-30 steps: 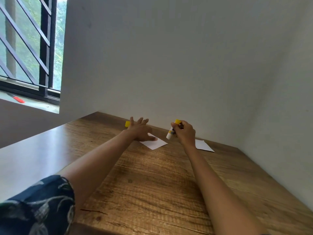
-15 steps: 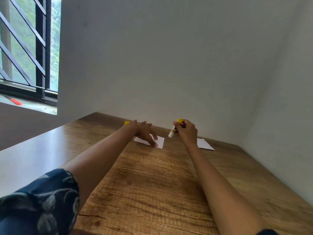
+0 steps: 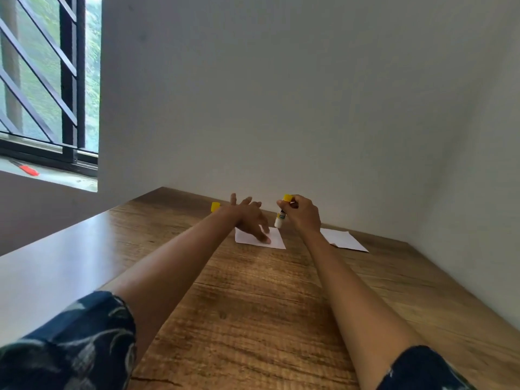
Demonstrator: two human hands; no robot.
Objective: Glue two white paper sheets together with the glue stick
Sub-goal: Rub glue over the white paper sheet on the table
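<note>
A small white paper sheet [image 3: 274, 240] lies flat on the wooden table [image 3: 253, 305] near the far wall. My left hand [image 3: 249, 216] rests on it with fingers spread, fingertips pressing the sheet. My right hand [image 3: 302, 213] holds the glue stick [image 3: 282, 213] tilted, white tip down, just above the sheet's right edge; its yellow end points up. A second white sheet [image 3: 342, 240] lies to the right, behind my right wrist. The yellow cap [image 3: 215, 206] stands on the table left of my left hand.
White walls close the table at the back and on the right. A barred window [image 3: 47, 80] is at the upper left, with a red object [image 3: 29, 170] on its sill. The table's left edge runs beside my left arm.
My left hand has slid the sheet a little toward me and now presses it with the fingertips. The glue stick has turned more upright, tip nearer the sheet.
</note>
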